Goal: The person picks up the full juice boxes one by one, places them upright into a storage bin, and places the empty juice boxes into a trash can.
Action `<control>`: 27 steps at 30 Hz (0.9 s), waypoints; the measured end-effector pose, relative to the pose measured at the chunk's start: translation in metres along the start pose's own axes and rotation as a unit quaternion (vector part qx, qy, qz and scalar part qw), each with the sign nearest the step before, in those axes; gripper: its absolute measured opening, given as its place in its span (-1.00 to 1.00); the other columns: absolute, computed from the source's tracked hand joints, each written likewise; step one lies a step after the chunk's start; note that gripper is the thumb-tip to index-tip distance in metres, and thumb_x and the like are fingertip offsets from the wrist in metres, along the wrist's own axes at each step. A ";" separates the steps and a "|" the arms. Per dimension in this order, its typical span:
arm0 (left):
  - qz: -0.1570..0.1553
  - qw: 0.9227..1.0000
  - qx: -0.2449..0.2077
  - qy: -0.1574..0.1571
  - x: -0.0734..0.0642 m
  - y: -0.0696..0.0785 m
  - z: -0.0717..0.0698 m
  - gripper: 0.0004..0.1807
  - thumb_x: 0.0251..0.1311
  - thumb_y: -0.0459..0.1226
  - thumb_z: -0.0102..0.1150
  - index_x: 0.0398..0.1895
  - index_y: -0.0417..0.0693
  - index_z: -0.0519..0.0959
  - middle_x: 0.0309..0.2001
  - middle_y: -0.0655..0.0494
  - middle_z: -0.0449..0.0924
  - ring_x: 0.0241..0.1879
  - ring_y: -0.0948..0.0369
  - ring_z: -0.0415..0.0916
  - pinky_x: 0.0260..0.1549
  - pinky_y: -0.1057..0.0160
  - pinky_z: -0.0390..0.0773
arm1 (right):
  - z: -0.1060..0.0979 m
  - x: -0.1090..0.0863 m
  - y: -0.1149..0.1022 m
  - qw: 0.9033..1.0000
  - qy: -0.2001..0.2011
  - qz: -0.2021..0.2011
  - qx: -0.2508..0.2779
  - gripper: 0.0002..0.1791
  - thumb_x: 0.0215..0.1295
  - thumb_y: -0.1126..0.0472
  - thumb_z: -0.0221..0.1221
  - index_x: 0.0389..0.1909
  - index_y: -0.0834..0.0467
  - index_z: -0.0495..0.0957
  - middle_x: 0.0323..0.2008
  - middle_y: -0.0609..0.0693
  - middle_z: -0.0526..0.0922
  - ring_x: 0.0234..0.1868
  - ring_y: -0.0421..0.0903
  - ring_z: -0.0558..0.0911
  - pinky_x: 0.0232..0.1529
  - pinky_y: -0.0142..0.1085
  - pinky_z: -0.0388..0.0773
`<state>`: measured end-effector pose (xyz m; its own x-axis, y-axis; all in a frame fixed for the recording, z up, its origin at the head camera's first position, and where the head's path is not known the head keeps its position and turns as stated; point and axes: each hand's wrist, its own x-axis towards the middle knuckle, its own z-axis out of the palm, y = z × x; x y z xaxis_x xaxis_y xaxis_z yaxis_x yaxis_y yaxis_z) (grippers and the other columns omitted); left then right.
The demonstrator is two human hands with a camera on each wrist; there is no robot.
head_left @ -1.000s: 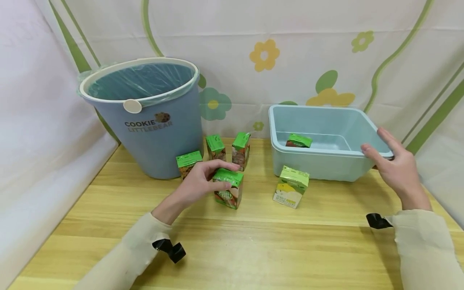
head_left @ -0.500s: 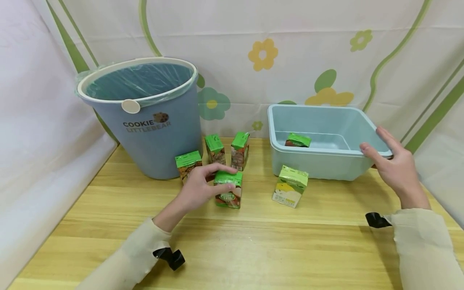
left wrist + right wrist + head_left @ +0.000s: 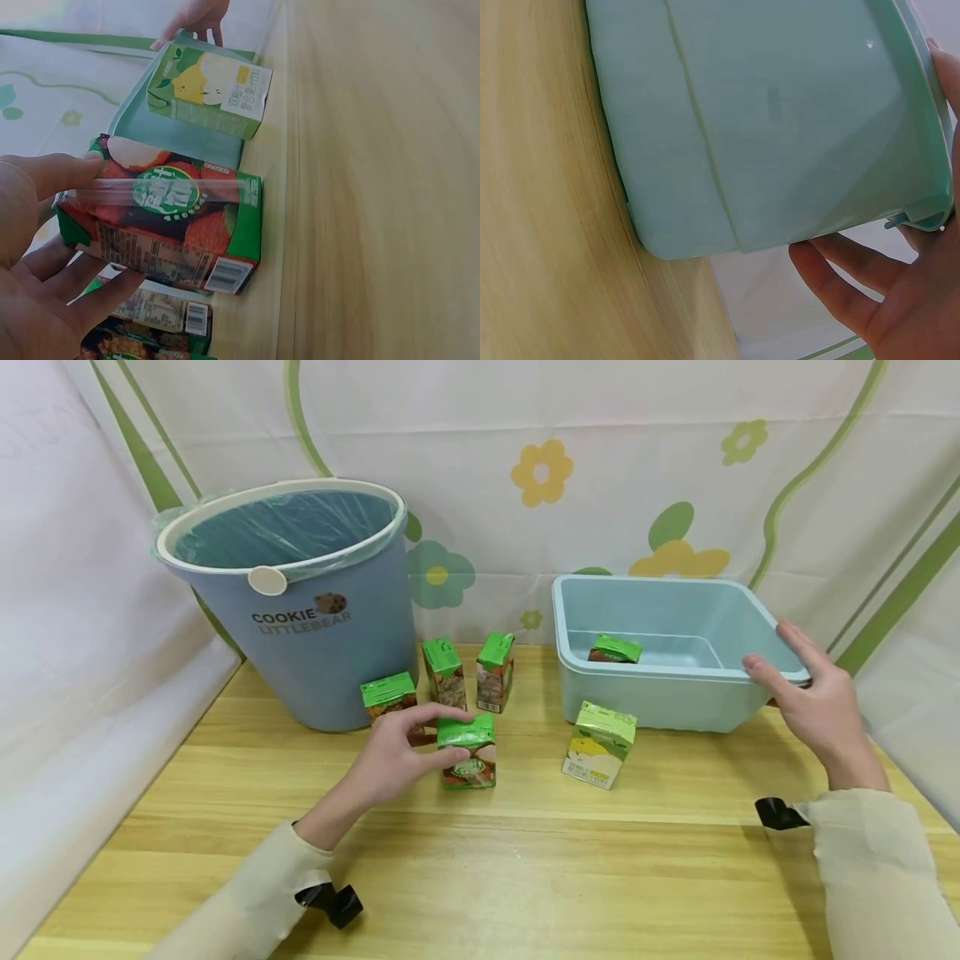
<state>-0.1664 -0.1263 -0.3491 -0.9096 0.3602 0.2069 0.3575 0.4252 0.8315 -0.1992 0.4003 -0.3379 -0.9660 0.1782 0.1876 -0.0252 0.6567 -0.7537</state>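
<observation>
My left hand (image 3: 390,760) pinches a red juice box (image 3: 474,767) with a green top, thumb on its front and fingers behind. The box stands on the table. In the left wrist view, the thumb touches the upper end of the juice box (image 3: 169,199) and the other fingers spread behind it. My right hand (image 3: 825,710) grips the right rim of a pale blue-green plastic basin (image 3: 645,697), thumb over the rim. The right wrist view has fingertips against the outer wall of the basin (image 3: 780,135). Inside the basin lies another green-topped juice box (image 3: 617,648).
A yellow-green juice box (image 3: 600,747) leans before the basin. Behind the left hand are three green-topped juice boxes: one by the bin (image 3: 388,692), one in the middle (image 3: 444,672), one farther right (image 3: 495,672). A lined blue bin (image 3: 330,652) stands at left, a printed cloth (image 3: 465,460) behind.
Under my left hand the red juice box has turned so its front faces me, and shifted slightly left. The left hand has drawn a little left. My right hand stays on the basin.
</observation>
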 end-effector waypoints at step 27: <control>0.024 0.996 -0.026 0.082 0.004 0.009 0.003 -0.62 0.15 -0.16 0.62 0.05 0.26 0.80 -0.09 0.20 0.73 -0.21 0.21 0.55 -0.39 0.33 0.69 | 0.001 -0.001 0.000 1.000 0.002 -0.001 0.012 -0.17 0.56 -0.21 0.14 0.71 -0.37 -0.04 0.67 -0.55 -0.11 0.72 -0.22 -0.12 -0.18 -0.85 0.28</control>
<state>-0.1660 -0.1184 -0.3426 -0.9160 0.2365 0.3241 0.3930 0.3663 0.8434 -0.1985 0.3994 -0.3381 -0.9649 0.1804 0.1909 -0.0323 0.6397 -0.7680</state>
